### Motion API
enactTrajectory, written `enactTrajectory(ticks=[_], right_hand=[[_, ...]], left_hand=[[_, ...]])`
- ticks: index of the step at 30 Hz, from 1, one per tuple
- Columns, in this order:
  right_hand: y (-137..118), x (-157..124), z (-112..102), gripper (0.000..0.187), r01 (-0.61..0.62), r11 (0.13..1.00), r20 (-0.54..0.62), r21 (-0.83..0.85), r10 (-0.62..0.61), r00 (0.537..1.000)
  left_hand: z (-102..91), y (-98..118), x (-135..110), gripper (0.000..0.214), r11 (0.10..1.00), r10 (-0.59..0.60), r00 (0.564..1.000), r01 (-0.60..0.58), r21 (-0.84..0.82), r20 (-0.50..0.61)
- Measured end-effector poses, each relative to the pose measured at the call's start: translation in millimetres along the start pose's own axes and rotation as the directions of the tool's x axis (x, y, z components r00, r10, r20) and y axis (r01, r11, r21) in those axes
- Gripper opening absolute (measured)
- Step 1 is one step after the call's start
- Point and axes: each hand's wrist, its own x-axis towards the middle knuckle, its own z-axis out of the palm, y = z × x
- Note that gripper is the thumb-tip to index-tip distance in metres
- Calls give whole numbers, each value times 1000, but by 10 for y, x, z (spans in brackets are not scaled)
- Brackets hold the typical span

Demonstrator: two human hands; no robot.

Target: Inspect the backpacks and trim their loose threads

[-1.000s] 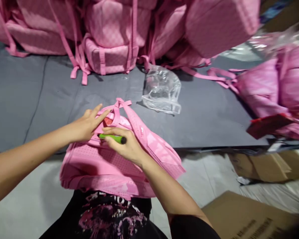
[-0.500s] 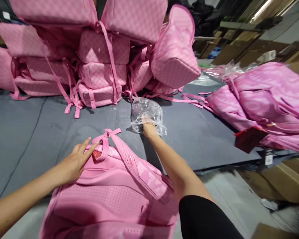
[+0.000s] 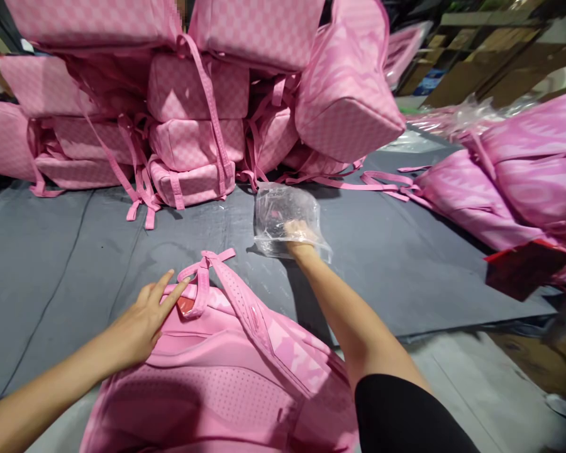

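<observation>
Fingers [image 3: 161, 287] spread, left hand [image 3: 144, 319] on backpack [image 3: 217, 393]; right hand [image 3: 300, 234] inside plastic bag [image 3: 283, 206], grip unclear

Pink bkpk [image 3: 236, 384] — back panel up, clr bag [image 3: 280, 207] beyond

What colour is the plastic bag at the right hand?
Clear, with whitish glints; the grey table shows through the plastic bag. Best seen in the head view.
</observation>
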Motion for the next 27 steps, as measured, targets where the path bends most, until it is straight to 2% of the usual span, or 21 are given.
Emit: enactTrajectory(ticks=[5,13,23,27], right_hand=[[21,-374,12,42,1,1000,-98,-26,-4,995],[127,-836,256,53,20,998,-48,-58,-23,999],[10,-939,124,45,138,988,-7,-67,-138,990],[-4,-948,102,38,222,974,57,-51,-219,974]], left_hand=[[-3,-1,4,105,1000,-7,1000,7,12,7],[-91,23,-5,99,1000,-3,1000,4,-30,19],[-187,78,5,105,1000,-12,999,13,-25,40],[-281,133,12,102,998,-48,990,53,-33,133]])
